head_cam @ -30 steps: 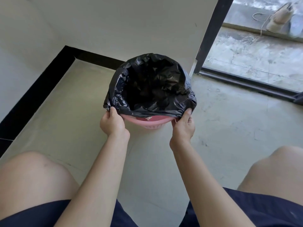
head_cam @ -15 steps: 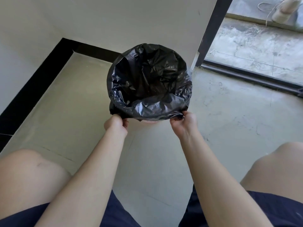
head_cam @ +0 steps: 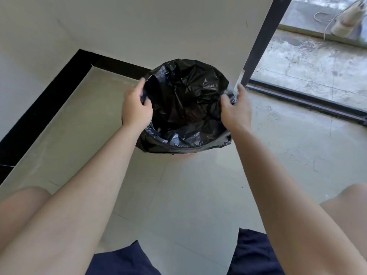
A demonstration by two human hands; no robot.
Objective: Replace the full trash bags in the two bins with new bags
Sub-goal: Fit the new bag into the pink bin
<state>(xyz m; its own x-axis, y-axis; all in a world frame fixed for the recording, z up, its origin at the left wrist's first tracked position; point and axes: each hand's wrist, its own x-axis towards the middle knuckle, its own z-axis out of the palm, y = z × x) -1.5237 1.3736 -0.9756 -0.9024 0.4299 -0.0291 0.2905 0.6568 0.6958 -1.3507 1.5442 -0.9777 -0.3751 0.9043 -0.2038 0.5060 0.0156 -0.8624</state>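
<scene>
A black trash bag point(head_cam: 186, 108) lines a round bin on the floor near the wall corner. The bag's edge is folded down over the rim, so only a sliver of the pink bin point(head_cam: 187, 154) shows at the near bottom. My left hand point(head_cam: 136, 107) pinches the bag's rim on the left side. My right hand point(head_cam: 236, 110) grips the rim on the right side. The bag's mouth is open between my hands, and its inside looks dark and crumpled.
White walls with a black skirting point(head_cam: 59, 90) close off the left and back. A dark door frame point(head_cam: 260, 42) and floor track point(head_cam: 309, 100) stand to the right, with rough concrete beyond. My bare knees and dark shorts point(head_cam: 256, 253) fill the bottom.
Both hands have left the near lower edge of the bag and moved up to its left and right rim. The bag now covers nearly all of the pink bin.
</scene>
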